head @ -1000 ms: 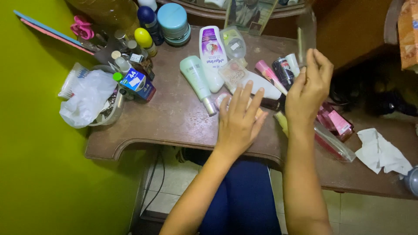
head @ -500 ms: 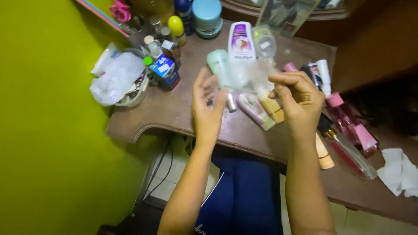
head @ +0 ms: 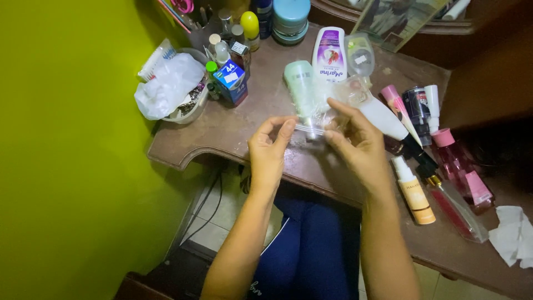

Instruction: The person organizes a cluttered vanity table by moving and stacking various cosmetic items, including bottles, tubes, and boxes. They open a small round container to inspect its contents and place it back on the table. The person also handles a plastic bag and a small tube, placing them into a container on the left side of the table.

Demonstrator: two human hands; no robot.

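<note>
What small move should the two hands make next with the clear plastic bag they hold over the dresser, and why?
Probably pull the mouth of the clear plastic bag open. The left hand and the right hand each pinch its lower edge between fingertips, and the bag looks flat and empty, while small bottles such as the orange spray bottle lie loose on the wooden dresser top.

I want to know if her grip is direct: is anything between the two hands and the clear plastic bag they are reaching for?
Nothing visible stands between them. The left hand and the right hand both pinch the clear plastic bag at its strip edge, above the brown table. The pale green tube lies behind the bag, not in front of either hand.
</note>
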